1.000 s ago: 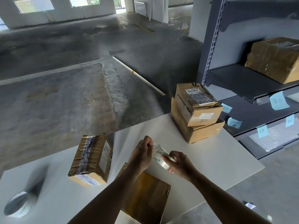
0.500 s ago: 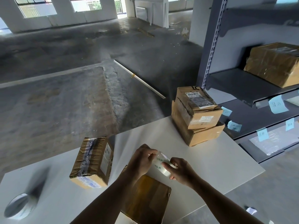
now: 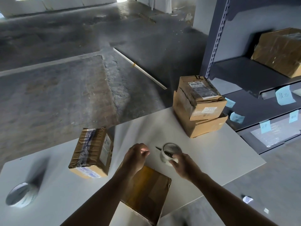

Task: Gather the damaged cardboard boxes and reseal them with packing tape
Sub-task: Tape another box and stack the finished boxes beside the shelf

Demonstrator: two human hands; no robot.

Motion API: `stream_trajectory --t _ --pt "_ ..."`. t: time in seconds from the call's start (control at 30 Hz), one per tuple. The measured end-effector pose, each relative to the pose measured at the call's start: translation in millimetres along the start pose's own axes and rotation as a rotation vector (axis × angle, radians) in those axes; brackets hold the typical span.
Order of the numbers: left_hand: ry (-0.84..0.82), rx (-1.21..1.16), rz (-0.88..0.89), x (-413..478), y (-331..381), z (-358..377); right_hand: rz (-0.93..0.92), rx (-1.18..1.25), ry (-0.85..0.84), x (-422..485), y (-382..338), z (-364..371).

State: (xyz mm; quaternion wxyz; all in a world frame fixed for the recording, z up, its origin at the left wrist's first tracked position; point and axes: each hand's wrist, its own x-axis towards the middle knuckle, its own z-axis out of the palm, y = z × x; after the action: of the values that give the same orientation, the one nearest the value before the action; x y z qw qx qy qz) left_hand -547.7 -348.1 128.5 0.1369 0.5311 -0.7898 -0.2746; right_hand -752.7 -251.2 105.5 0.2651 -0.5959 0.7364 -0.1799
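Sealing step: tape readied over the nearest box, no strip laid yet.
Nearest me, a brown box at the worktop edge, under my forearms. Above it, left hand, fingers curled to the thumb; whether it pinches a tape end I cannot tell. Right hand wraps the clear tape roll. Beyond: wrinkled box left, stacked boxes farther right. Next, I judge: draw out a strip and press it along the seam.
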Motion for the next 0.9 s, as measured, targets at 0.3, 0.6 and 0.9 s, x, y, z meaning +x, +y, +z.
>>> stream_trajectory --t 0.3,0.6,0.9 --pt "-0.032 0.092 -0.002 -16 -19 -3 0.125 -0.202 -0.097 2 28 37" --pt "-0.191 0.043 -0.114 -34 -41 -24 -0.149 0.031 -0.036 -7 -3 16" --pt "-0.247 0.138 -0.239 -53 -43 -30 0.059 0.321 -0.444 -21 -29 13"
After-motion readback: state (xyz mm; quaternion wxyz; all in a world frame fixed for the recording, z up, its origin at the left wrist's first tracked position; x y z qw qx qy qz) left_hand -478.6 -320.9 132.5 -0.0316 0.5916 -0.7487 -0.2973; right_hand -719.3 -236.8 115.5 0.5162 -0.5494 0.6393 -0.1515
